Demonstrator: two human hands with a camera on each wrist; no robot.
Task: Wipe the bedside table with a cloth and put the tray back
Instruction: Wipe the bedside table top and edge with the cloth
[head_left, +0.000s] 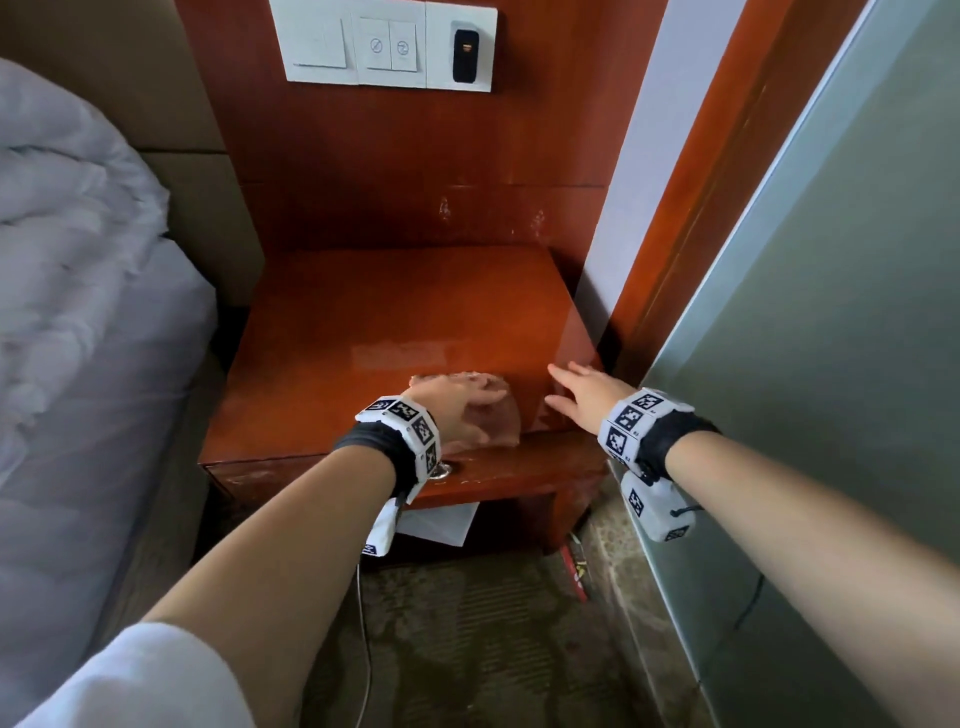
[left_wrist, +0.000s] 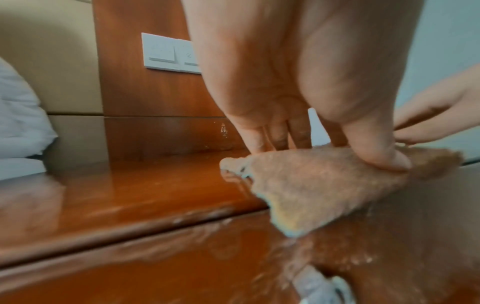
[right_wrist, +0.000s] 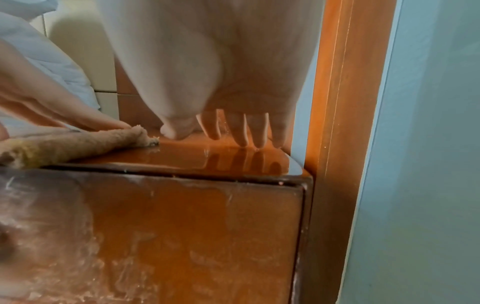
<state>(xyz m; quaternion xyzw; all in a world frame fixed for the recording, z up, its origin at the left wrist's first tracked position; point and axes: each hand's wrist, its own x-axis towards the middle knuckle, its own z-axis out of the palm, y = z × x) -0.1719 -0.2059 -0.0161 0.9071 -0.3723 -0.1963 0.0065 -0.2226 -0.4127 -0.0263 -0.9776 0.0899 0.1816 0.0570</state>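
A glossy red-brown bedside table stands between the bed and a door frame. A folded tan cloth lies at its front edge, also seen as cloth and cloth. My left hand presses flat on it with straight fingers and thumb down. My right hand lies to the right of the cloth, fingers spread straight, tips touching the tabletop near the right front corner. No tray shows in any view.
A bed with a white duvet lies to the left. A switch panel sits on the wooden wall above. A door frame and frosted glass panel close in the right. White paper lies under the table, and a drawer knob shows.
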